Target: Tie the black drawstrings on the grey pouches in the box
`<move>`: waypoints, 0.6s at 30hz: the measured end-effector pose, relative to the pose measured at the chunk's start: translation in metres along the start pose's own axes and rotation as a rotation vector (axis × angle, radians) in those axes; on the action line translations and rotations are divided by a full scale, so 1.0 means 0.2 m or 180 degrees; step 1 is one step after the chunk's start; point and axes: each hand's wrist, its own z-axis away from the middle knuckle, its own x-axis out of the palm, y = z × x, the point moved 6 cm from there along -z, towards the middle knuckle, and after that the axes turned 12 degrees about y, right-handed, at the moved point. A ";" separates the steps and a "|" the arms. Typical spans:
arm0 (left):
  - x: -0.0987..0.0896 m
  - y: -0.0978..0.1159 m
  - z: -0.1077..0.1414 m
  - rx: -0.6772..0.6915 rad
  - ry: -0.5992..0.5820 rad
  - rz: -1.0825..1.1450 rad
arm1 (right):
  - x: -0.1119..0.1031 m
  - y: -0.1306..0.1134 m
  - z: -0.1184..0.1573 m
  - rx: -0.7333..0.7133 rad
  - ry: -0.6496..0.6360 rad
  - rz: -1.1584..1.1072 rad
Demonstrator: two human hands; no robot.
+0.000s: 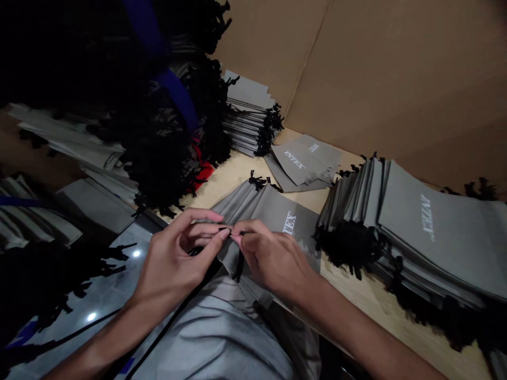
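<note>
Left hand (178, 258): thumb and fingertips pinched nearly closed on a thin black cord (225, 230), other fingers loosely curled. Right hand (273, 253): thumb and forefinger tips closed at the same spot, seemingly on the cord too; exact contact hidden. Both grips meet tip to tip, probably because the cord is too fine for anything but a fingertip pinch.

Cord is above the fanned grey pouches (253, 203), which lie at the near edge of the surface (356, 295), over the lap; likely kept there so both hands can reach their corded ends. Right pouch stack (455, 221) sits beside, cord ends bunched, print up. Loose pouches (293, 163) lie spread behind, back stack (247, 95) near the cardboard wall (376, 79). Blue strap (178, 97) crosses the dark cord mass at left, presumably bundling it.
</note>
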 end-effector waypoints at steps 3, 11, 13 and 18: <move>0.01 -0.02 -0.01 -0.0282 0.0185 0.0269 | 0.01 0.03 0.03 0.0127 0.0317 -0.0250; 0.03 -0.07 0.01 -0.0663 0.0326 0.0474 | 0.01 0.01 0.03 0.0279 0.0832 -0.0467; 0.04 -0.07 0.02 -0.0692 0.0353 0.0487 | 0.01 0.00 0.03 0.0305 0.0848 -0.0345; 0.04 -0.07 0.03 -0.0782 0.0285 0.0407 | 0.03 -0.03 0.00 0.0264 0.0615 0.0107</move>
